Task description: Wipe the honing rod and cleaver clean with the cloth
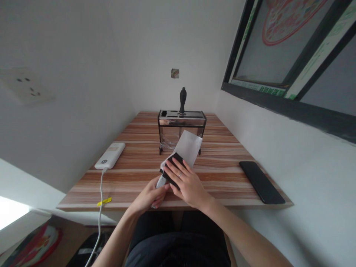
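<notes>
A flat, whitish sheet-like piece [189,145] slants up to the right over the front of the table; I cannot tell whether it is paper, plastic or a blade. My left hand [151,193] is closed around its narrow, pale lower end [161,181]. Across its middle lies a black piece that looks like cloth [172,180]. My right hand [189,185], with a ring on one finger, presses over this black cloth, fingers long across it and thumb at its lower edge. What lies under the palm is hidden.
Behind my hands stands a metal-framed device [182,120] with an upright black handle [183,100] and clear film at its front. A white power bank [110,155] with a cable lies left, near a yellow strip [104,201]. At the right lies a black phone [261,181].
</notes>
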Available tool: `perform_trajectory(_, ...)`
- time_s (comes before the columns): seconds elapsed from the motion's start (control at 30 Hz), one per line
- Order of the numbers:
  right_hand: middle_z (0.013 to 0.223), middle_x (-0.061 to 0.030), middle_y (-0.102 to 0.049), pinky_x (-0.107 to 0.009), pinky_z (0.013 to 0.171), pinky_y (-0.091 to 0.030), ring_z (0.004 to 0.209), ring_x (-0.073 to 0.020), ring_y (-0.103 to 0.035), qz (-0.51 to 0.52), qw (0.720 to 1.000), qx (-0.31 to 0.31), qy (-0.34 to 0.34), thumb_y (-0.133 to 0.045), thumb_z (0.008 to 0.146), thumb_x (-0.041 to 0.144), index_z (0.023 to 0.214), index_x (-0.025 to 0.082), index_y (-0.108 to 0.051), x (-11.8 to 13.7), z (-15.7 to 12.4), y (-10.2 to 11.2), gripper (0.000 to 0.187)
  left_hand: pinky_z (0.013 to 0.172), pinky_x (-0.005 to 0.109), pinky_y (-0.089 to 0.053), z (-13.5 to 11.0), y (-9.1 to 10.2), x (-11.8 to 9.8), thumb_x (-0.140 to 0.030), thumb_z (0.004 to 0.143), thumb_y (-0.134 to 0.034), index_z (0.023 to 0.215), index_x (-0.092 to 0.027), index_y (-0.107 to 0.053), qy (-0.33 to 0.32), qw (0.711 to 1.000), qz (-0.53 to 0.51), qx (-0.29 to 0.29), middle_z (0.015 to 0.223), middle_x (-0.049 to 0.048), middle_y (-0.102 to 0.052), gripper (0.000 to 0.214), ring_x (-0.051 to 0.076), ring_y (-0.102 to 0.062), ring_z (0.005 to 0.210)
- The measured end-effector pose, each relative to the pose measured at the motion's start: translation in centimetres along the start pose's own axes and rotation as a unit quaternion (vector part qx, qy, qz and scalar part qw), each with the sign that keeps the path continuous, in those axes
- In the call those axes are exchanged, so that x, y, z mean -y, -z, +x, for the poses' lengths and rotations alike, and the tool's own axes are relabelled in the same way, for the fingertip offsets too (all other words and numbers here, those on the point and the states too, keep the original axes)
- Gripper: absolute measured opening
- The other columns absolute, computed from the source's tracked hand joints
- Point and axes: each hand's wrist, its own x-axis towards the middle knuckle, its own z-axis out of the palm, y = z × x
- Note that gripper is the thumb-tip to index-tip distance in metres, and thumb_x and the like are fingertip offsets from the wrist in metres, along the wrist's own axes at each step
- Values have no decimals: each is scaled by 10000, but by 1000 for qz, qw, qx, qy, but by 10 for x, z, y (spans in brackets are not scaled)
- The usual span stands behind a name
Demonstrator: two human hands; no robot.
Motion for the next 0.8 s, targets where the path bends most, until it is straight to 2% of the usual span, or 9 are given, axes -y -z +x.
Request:
perform_trajectory(0.33, 1542, -48, -262, -482, 1170, -213, 1448, -218, -146, -1, 1000, -6, -17, -389, 944, 248, 1467, 183, -295, -25, 14, 8, 535, 316, 116, -268, 2, -3, -4, -379, 853, -617, 837, -208, -398, -7, 1000, -12, 3, 429, -148, -333, 278, 18, -228, 308)
perform_trajectory(0.6, 1540, -40, -279, -476, 1174, -172, 1448, -209, -150, -9, 998, -26, -64, -356, 965, 270, 1462, 205, -310, -67, 30, 15, 504, 316, 118, -273, 2, -2, -5, -368, 870, -593, 825, -210, -378, -3, 1000, -2, 20, 435, -150, -327, 271, 19, -229, 308)
perform_trajectory(0.8, 1547, -22, -262, -501, 1166, -168, 1449, -215, -147, -13, 994, -47, -94, -340, 969, 290, 1479, 250, -261, -95, 40, 17, 518, 315, 109, -272, 1, -1, -4, -358, 870, -596, 801, -208, -375, 3, 999, -5, 33, 440, -145, -333, 275, 15, -240, 310)
